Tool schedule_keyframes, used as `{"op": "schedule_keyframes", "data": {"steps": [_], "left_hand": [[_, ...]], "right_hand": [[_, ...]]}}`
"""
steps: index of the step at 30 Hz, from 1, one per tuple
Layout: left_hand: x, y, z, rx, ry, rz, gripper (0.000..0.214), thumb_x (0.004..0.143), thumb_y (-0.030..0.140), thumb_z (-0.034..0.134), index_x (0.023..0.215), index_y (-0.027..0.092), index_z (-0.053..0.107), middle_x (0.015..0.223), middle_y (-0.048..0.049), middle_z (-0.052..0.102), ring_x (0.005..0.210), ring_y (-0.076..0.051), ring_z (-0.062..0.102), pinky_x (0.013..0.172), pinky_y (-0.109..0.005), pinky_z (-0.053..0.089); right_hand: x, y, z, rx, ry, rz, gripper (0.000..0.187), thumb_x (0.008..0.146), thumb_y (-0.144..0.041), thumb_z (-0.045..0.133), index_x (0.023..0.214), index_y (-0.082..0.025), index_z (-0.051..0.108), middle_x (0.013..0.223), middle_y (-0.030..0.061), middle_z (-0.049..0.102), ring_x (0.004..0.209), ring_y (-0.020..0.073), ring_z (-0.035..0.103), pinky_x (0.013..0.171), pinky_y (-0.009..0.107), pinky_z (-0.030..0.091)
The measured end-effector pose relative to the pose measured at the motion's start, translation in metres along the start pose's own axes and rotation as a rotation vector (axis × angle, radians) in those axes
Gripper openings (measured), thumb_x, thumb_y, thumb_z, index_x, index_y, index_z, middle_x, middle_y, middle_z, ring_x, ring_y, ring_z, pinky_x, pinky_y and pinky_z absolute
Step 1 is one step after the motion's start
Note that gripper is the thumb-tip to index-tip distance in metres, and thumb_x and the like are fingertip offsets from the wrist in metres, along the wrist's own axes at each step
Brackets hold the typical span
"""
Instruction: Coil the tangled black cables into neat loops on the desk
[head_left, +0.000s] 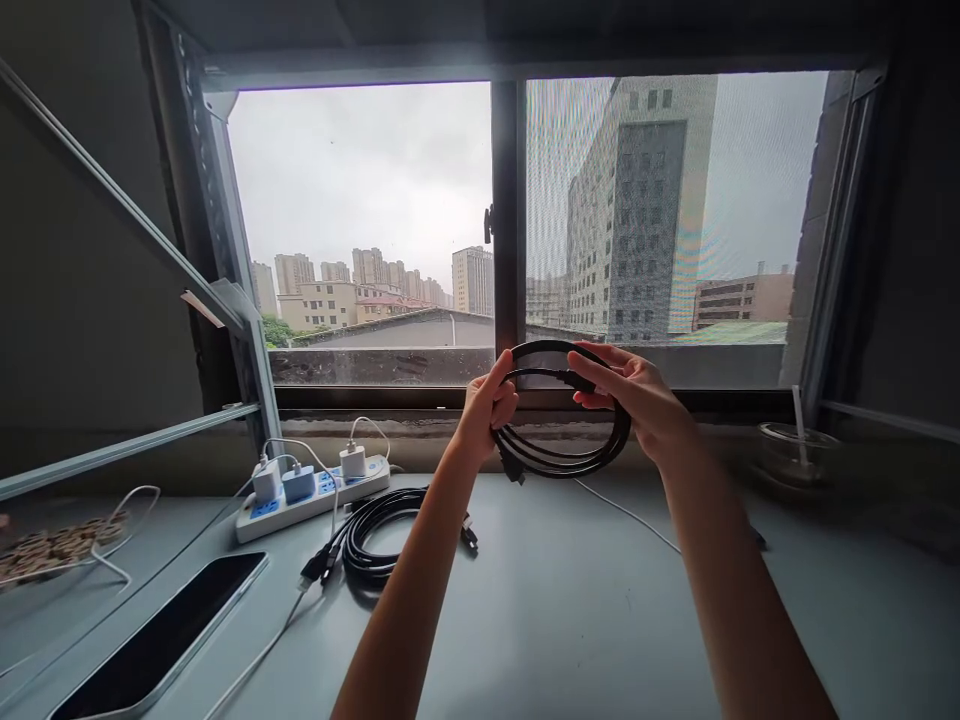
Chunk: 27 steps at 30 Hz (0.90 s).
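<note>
A black cable wound into a loop is held up in the air over the desk, in front of the window. My left hand is closed round the left side of the loop. My right hand grips the right side, with thumb and fingers pinching the cable's end plug near the top of the loop. A second coiled black cable lies flat on the desk below my left forearm.
A white power strip with plugged chargers sits at the back left. A phone lies face up near the left front. A white wire runs across the desk. A clear plastic cup with a straw stands on the right.
</note>
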<state>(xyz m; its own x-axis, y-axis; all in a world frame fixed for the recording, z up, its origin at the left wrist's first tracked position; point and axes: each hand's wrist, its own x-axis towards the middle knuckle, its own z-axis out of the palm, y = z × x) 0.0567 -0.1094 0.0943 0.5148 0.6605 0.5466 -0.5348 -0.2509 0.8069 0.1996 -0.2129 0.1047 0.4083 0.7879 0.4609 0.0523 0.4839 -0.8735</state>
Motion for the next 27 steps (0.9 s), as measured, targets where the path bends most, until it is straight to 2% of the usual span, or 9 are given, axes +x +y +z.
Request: {"op": "schedule_keyframes", "data": {"steps": [6, 11, 14, 20, 24, 27], "left_hand": [[0.002, -0.004, 0.000, -0.029, -0.007, 0.002, 0.063, 0.078, 0.051, 0.062, 0.041, 0.019, 0.021, 0.033, 0.0089, 0.014, 0.028, -0.001, 0.015, 0.034, -0.024, 0.005], [0.001, -0.003, -0.004, -0.106, -0.119, -0.013, 0.066, 0.075, 0.048, 0.066, 0.040, 0.019, 0.018, 0.032, 0.0091, 0.014, 0.027, -0.001, 0.015, 0.033, -0.023, 0.007], [0.000, -0.001, -0.006, -0.126, -0.141, -0.027, 0.064, 0.072, 0.043, 0.069, 0.040, 0.019, 0.020, 0.031, 0.0093, 0.015, 0.027, -0.001, 0.016, 0.033, -0.022, 0.008], [-0.001, 0.002, -0.008, -0.125, -0.156, -0.025, 0.064, 0.070, 0.041, 0.071, 0.041, 0.019, 0.018, 0.031, 0.0097, 0.015, 0.027, -0.001, 0.017, 0.033, -0.022, 0.008], [0.000, 0.001, -0.010, -0.162, -0.182, -0.054, 0.062, 0.075, 0.039, 0.066, 0.041, 0.019, 0.019, 0.030, 0.0095, 0.014, 0.026, -0.001, 0.016, 0.032, -0.021, 0.008], [0.000, -0.001, -0.011, -0.179, -0.190, -0.081, 0.060, 0.079, 0.036, 0.062, 0.041, 0.019, 0.019, 0.030, 0.0092, 0.015, 0.027, -0.001, 0.016, 0.033, -0.020, 0.010]], "right_hand": [[0.001, 0.001, -0.003, 0.005, -0.016, -0.006, 0.057, 0.053, -0.048, 0.082, 0.104, -0.024, 0.069, 0.068, -0.0055, 0.065, 0.052, 0.0047, 0.063, 0.053, 0.010, 0.050], [0.002, 0.002, -0.001, 0.020, -0.036, -0.040, 0.057, 0.054, -0.046, 0.082, 0.104, -0.023, 0.068, 0.061, -0.0067, 0.061, 0.053, 0.0060, 0.062, 0.057, 0.015, 0.055], [0.001, 0.002, 0.000, 0.024, -0.052, -0.048, 0.055, 0.055, -0.045, 0.082, 0.104, -0.023, 0.068, 0.060, -0.0070, 0.059, 0.053, 0.0064, 0.061, 0.058, 0.017, 0.056], [-0.003, 0.000, 0.002, 0.038, -0.072, -0.065, 0.052, 0.055, -0.042, 0.082, 0.101, -0.022, 0.069, 0.066, -0.0052, 0.060, 0.059, 0.0063, 0.060, 0.059, 0.018, 0.057], [-0.007, -0.002, 0.005, 0.102, -0.110, -0.075, 0.047, 0.054, -0.039, 0.083, 0.095, -0.021, 0.071, 0.072, -0.0039, 0.061, 0.064, 0.0066, 0.058, 0.061, 0.021, 0.058], [-0.007, -0.002, 0.007, 0.090, -0.074, -0.086, 0.045, 0.053, -0.039, 0.082, 0.093, -0.021, 0.071, 0.065, -0.0063, 0.055, 0.058, 0.0051, 0.052, 0.061, 0.023, 0.059]]}}
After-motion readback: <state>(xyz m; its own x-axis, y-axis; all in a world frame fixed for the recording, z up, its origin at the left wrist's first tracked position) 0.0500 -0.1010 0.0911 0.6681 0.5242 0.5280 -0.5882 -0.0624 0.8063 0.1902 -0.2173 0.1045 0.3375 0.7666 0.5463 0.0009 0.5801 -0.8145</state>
